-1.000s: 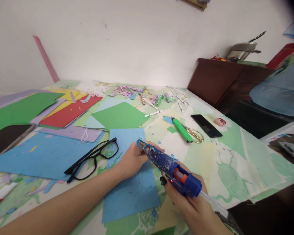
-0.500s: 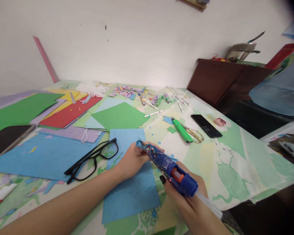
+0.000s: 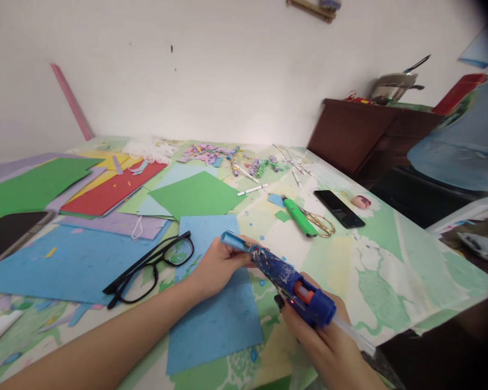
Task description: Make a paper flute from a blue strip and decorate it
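My right hand (image 3: 319,325) is wrapped round a blue hot glue gun (image 3: 280,273), with a clear glue stick (image 3: 353,336) poking out of its back end. The gun's tip points left, close to a rolled piece of blue paper (image 3: 232,240). My left hand (image 3: 219,268) pinches that roll; its fingertips are partly hidden behind the paper and the gun. Under both lies a flat blue paper sheet (image 3: 215,341). Black-framed glasses (image 3: 156,265) rest just left of my left wrist.
Coloured paper sheets (image 3: 109,189) cover the left side, with a dark phone (image 3: 8,235) there. To the right lie a green cutter (image 3: 299,216), gold-handled scissors (image 3: 323,225) and another phone (image 3: 339,208). Paper scraps (image 3: 205,153) and white sticks (image 3: 252,189) lie farther back.
The glue gun has shifted slightly right and down, its tip drawing back from the roll's open end. More of the blue paper roll shows now. The view has tilted slightly.
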Motion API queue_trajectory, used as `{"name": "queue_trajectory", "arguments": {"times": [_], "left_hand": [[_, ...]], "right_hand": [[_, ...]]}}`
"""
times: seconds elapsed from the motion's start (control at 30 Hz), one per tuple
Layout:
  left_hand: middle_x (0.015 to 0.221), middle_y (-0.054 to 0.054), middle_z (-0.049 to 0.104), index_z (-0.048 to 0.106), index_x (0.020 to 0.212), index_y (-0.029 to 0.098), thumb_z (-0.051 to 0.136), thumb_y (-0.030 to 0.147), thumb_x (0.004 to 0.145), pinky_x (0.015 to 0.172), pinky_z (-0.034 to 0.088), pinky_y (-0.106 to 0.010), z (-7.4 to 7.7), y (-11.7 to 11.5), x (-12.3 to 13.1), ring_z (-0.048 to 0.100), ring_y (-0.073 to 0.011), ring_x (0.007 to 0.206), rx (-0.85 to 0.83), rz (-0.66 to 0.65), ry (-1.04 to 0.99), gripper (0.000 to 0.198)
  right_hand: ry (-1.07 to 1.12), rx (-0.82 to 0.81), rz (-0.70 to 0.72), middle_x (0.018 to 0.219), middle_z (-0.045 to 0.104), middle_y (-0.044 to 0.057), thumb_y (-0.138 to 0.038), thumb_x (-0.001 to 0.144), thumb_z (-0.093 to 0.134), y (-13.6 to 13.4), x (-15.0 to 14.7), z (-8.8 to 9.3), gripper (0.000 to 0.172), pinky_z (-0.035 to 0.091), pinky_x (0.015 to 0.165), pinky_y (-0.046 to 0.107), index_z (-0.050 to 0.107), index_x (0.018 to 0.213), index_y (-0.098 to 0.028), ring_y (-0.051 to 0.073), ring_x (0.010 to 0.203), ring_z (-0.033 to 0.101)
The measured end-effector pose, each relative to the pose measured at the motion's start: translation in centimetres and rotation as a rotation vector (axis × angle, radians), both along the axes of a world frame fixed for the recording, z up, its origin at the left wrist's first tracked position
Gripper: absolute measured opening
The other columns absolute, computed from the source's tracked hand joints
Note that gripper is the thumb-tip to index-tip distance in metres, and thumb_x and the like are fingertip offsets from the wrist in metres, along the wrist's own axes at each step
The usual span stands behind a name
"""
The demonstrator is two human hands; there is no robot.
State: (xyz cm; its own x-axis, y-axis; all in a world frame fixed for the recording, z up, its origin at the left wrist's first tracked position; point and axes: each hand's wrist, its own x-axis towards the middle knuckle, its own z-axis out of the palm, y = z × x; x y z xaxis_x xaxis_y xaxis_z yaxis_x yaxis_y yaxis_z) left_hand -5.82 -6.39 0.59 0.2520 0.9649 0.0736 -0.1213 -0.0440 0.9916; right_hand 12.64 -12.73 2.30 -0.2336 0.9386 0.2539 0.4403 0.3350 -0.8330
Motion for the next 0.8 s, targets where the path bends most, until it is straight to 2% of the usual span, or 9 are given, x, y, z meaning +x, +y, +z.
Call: {"name": "queue_trajectory", "arguments": {"times": [0.2, 0.47, 0.8], "left_hand": [[0.09, -0.006, 0.074, 0.072, 0.087, 0.014, 0.067, 0.022, 0.074, 0.08, 0.056, -0.034, -0.6, 0.1, 0.0, 0.069, -0.0214, 0.085, -0.043, -0.008, -0.027, 0.016], [0.087, -0.004, 0.075, 0.072, 0.085, 0.015, 0.068, 0.018, 0.072, 0.079, 0.057, -0.033, -0.3, 0.1, 0.0, 0.07, -0.0192, 0.083, -0.072, -0.016, -0.088, 0.014], [0.088, -0.004, 0.075, 0.073, 0.088, 0.016, 0.07, 0.019, 0.074, 0.083, 0.057, -0.036, -0.5, 0.2, -0.1, 0.07, -0.0192, 0.085, -0.076, -0.017, -0.144, 0.015]], "right_hand": [[-0.02, 0.047, -0.069, 0.058, 0.054, -0.001, -0.03, 0.082, 0.05, -0.2, 0.4, -0.4, 0.012, 0.04, 0.049, 0.023, 0.059, 0.082, -0.022, 0.014, 0.051, 0.048], [-0.011, 0.039, -0.101, 0.054, 0.049, -0.001, -0.036, 0.082, 0.052, -0.2, 1.0, -0.8, 0.018, 0.039, 0.045, 0.024, 0.054, 0.07, -0.022, 0.014, 0.049, 0.044], [-0.008, 0.02, -0.135, 0.052, 0.043, -0.003, -0.03, 0.082, 0.05, -0.6, 2.1, -1.5, 0.017, 0.034, 0.043, 0.022, 0.049, 0.066, -0.022, 0.012, 0.046, 0.039]]}}
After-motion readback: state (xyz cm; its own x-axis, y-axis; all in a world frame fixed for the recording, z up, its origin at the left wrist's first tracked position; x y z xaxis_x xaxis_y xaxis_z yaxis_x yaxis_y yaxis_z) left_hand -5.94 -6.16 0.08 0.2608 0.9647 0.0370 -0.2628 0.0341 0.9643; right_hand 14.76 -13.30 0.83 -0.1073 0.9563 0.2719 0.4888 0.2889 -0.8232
